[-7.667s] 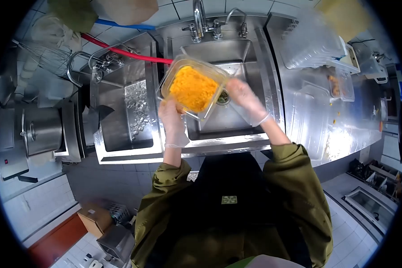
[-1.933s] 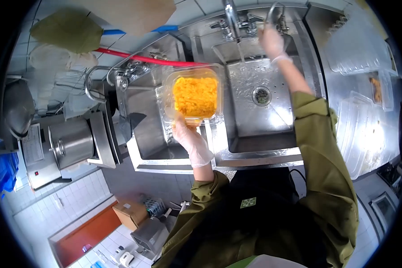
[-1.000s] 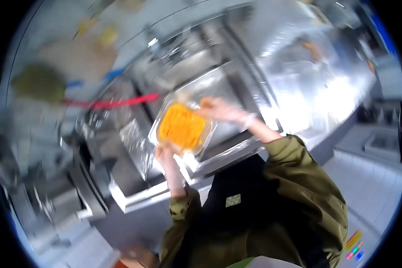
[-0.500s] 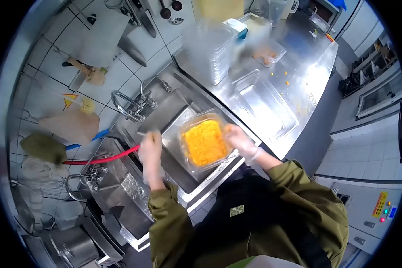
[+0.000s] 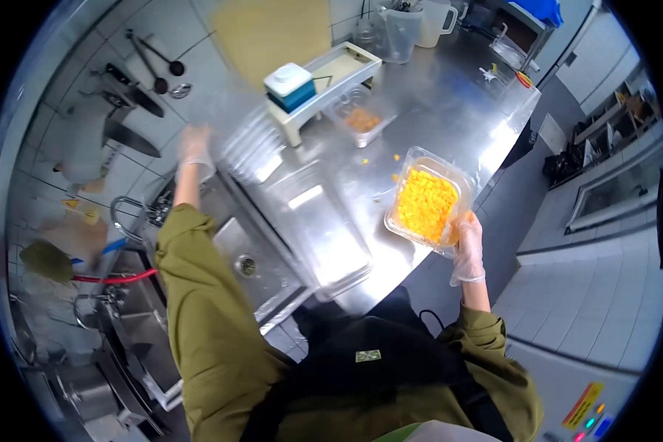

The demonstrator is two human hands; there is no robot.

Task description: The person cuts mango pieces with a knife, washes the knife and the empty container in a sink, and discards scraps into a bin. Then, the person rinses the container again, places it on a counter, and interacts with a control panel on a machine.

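In my right hand (image 5: 468,243), gloved in clear plastic, is a clear plastic container (image 5: 398,217) with diced orange-yellow food (image 5: 426,202) in it. The fingers are closed on its near right side, and it is tilted over the steel counter's front edge. My left hand (image 5: 195,147), also gloved, reaches out at the far left beside a stack of clear plastic containers (image 5: 250,147). Motion smears its fingers. Between the hands, a long clear tray (image 5: 320,232) lies on the counter.
Left of the steel counter (image 5: 420,96) are a sink (image 5: 225,243) and a faucet (image 5: 136,214). Toward the back stand a white rack (image 5: 346,66), a teal box with a white lid (image 5: 290,85) and a small container with orange bits (image 5: 361,121). Knives and ladles (image 5: 151,70) hang on the wall.
The view has turned toward the counter. My right hand has carried the food container from above the sink to the counter's front edge. My left hand has gone from the sink to the stack.
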